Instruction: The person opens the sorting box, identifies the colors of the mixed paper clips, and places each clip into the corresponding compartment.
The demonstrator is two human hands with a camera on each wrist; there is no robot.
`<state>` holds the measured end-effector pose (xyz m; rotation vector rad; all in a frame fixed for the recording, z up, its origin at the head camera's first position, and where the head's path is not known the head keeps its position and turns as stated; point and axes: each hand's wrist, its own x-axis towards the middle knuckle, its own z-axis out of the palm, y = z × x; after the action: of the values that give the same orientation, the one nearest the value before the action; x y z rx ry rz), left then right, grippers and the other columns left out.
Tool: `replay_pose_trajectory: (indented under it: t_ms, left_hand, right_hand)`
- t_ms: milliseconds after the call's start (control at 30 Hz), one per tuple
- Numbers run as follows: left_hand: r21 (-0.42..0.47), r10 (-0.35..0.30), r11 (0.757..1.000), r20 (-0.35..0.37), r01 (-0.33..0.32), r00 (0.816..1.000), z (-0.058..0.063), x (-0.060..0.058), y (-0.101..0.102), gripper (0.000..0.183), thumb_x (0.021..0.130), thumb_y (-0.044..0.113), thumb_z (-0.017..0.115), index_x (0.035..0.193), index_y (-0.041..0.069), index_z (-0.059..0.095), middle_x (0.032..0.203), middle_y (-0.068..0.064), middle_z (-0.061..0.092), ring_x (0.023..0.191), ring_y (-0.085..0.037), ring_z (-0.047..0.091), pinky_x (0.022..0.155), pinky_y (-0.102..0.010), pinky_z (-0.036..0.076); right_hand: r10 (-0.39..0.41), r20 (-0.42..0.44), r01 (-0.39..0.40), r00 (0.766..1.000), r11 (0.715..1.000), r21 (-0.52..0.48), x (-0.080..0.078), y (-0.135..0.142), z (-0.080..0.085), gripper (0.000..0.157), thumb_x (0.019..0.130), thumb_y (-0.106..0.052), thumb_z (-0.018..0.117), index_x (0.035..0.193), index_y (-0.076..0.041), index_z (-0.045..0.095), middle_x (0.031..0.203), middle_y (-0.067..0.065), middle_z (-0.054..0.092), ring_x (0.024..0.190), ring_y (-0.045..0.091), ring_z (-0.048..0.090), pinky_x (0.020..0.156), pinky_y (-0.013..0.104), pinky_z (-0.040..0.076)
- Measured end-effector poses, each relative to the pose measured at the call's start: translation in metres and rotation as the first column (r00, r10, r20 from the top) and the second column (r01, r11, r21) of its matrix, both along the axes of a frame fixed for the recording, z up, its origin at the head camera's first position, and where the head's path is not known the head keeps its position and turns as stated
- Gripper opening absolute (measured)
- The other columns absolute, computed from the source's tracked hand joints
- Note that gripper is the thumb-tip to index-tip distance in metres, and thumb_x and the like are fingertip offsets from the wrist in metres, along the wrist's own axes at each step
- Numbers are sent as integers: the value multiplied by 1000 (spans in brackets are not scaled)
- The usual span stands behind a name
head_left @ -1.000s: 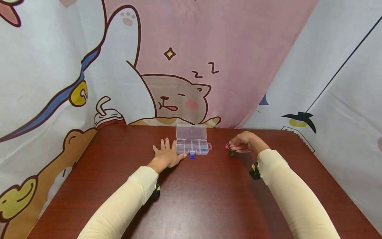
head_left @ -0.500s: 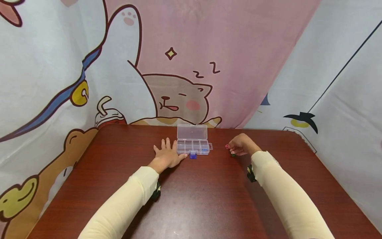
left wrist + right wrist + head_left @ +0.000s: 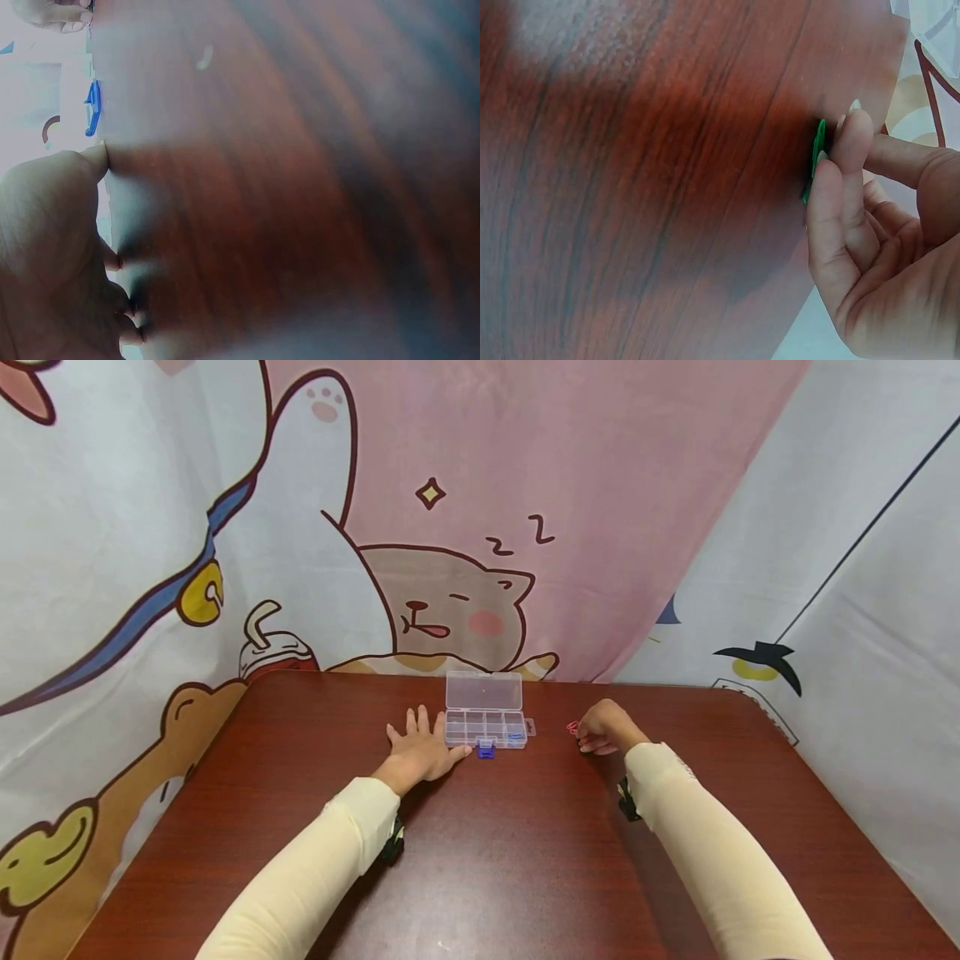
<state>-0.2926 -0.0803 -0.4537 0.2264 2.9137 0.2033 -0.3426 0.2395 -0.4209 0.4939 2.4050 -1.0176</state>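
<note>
My left hand [image 3: 420, 753] lies flat on the table with spread fingers, its thumb at the front left corner of a clear plastic compartment box [image 3: 465, 740]. The box's lid [image 3: 483, 692] stands raised at the back, and blue paper clips [image 3: 514, 736] lie in a front right compartment. To the box's right, my right hand [image 3: 603, 727] reaches down with bent fingers. Pink paper clips [image 3: 572, 727] show just left of its fingertips. In the right wrist view, green paper clips [image 3: 817, 150] are right at the fingertips; I cannot tell whether they are pinched.
A blue latch [image 3: 486, 750] sits at the box's front edge, and a clear hang tab [image 3: 530, 727] sticks out on its right. The reddish-brown wooden table [image 3: 495, 860] ends at a cartoon-printed cloth [image 3: 600, 527] behind.
My right hand has lowered and shifted slightly left, and its fingers now cover the green paper clips in the head view. My left hand and the box have stayed put.
</note>
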Motion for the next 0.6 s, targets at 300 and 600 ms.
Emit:
replay_pose_trajectory:
  t_ms: [300, 600]
  left_hand:
    - [-11, -3, 1000, 12, 3, 1000, -1, 0, 1, 91, 92, 73, 32, 158, 14, 12, 162, -22, 3, 149, -40, 3, 111, -70, 8]
    - [-9, -3, 1000, 8, 3, 1000, 0, 1, 1, 91, 92, 74, 32, 158, 14, 12, 162, -22, 4, 149, -40, 4, 110, -70, 9]
  right_hand:
    - [-26, 8, 27, 1000, 998, -58, 2, 2, 4, 9, 91, -7, 61, 87, -1, 66, 59, 0, 64, 53, 8, 64, 60, 31, 56]
    - [16, -29, -22, 999, 976, -218, 5, -8, 29, 29, 94, -12, 56, 117, 5, 63, 63, -4, 67, 54, 5, 64, 59, 27, 55]
